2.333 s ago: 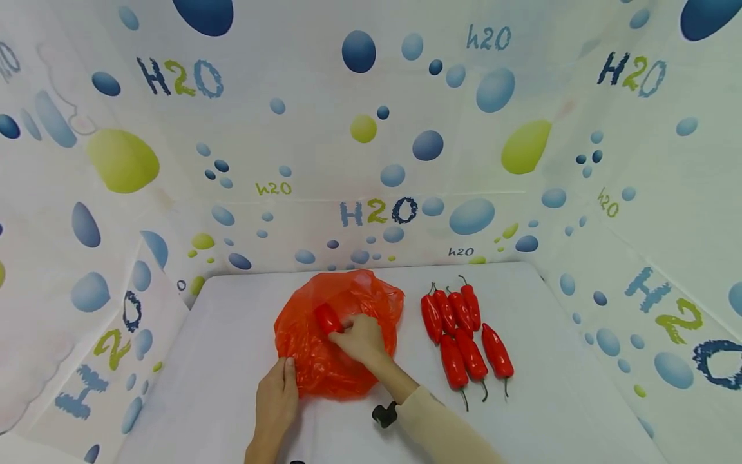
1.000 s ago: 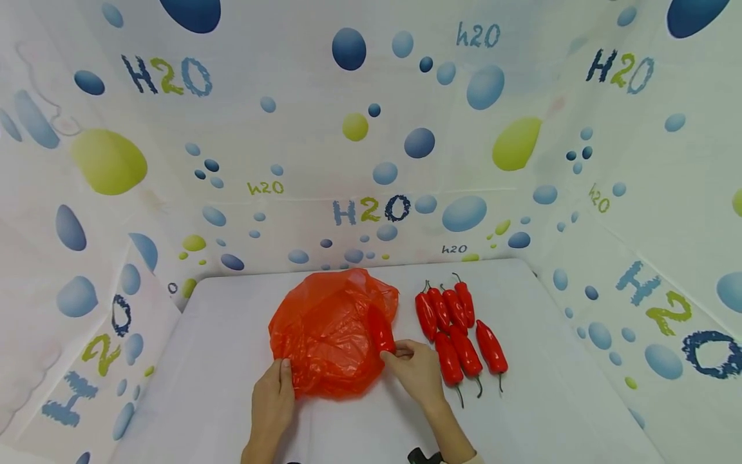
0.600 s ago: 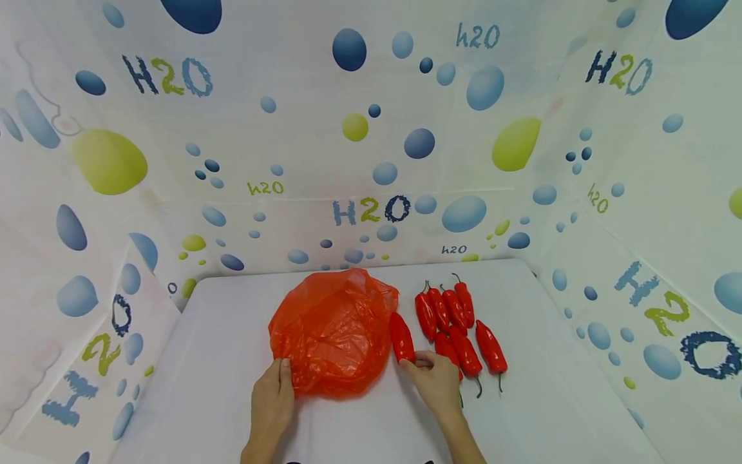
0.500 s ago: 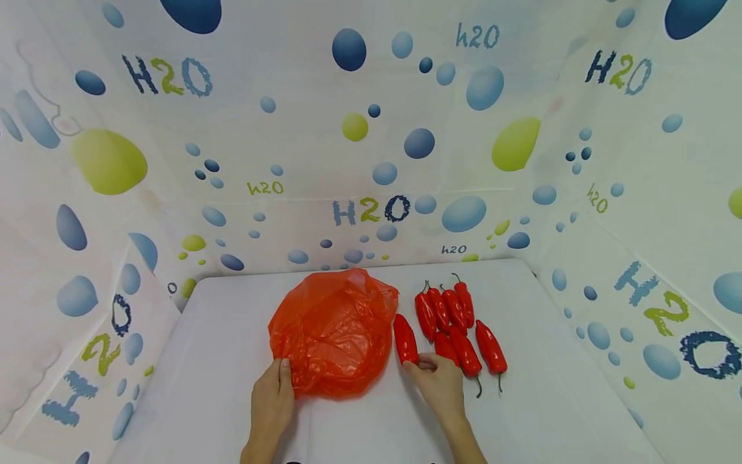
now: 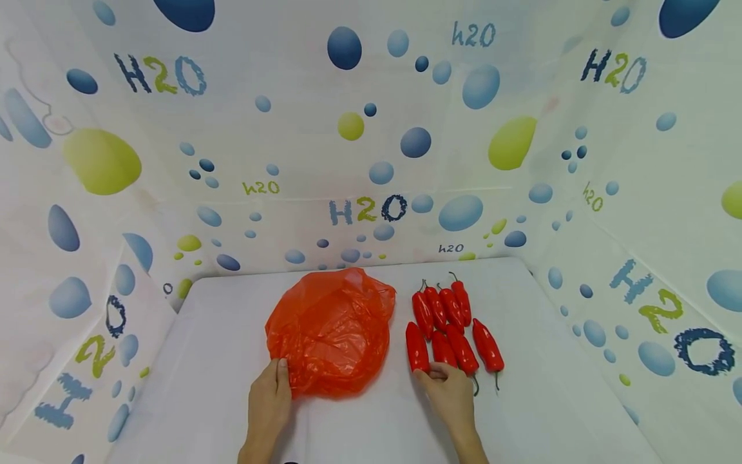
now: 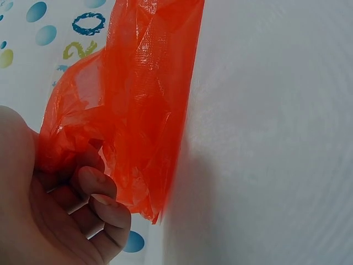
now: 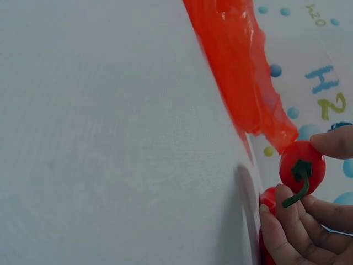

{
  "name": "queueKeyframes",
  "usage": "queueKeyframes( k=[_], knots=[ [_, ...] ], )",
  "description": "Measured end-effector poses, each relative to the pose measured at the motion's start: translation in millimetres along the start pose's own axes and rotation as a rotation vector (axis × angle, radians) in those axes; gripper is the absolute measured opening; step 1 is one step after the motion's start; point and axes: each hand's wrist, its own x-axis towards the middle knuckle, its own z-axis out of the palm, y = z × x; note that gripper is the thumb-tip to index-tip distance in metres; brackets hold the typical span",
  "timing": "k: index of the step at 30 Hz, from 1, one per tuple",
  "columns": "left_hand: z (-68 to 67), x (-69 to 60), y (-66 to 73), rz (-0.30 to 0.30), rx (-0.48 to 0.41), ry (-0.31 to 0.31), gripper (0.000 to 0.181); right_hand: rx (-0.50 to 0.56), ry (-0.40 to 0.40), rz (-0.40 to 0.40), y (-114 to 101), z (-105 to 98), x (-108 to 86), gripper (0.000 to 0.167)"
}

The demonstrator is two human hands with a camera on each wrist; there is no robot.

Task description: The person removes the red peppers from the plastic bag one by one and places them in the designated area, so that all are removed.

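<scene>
An orange-red plastic bag [image 5: 342, 335] lies on the white table with its mouth spread. My left hand [image 5: 269, 394] grips the bag's left edge; in the left wrist view curled fingers hold the thin plastic [image 6: 146, 99]. My right hand [image 5: 449, 396] pinches a red chili pepper [image 5: 417, 347] by its stem end, just right of the bag. In the right wrist view the held pepper [image 7: 302, 165] shows its green stem toward the camera, between thumb and fingers. Beside it, several red chili peppers [image 5: 462, 351] lie in two rows, one partly hidden by my right hand.
A back row of red peppers [image 5: 438, 308] lies close behind the held one. One pepper [image 5: 488, 346] lies slightly apart at the right. White curtains [image 5: 278, 129] with blue and green drops enclose the table [image 5: 545, 386] at the back and sides.
My right hand has brought the red pepper out of the bag and moved it right, to the left end of the front row. My left hand has kept its grip on the bag's edge.
</scene>
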Motion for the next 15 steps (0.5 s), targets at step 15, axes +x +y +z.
queueKeyframes(
  k=[15],
  knots=[
    [3.6, 0.3, -2.2, 0.013, 0.002, 0.024, 0.037, -0.081, 0.052, 0.026, 7.6, -8.2, -7.9, 0.04]
  ],
)
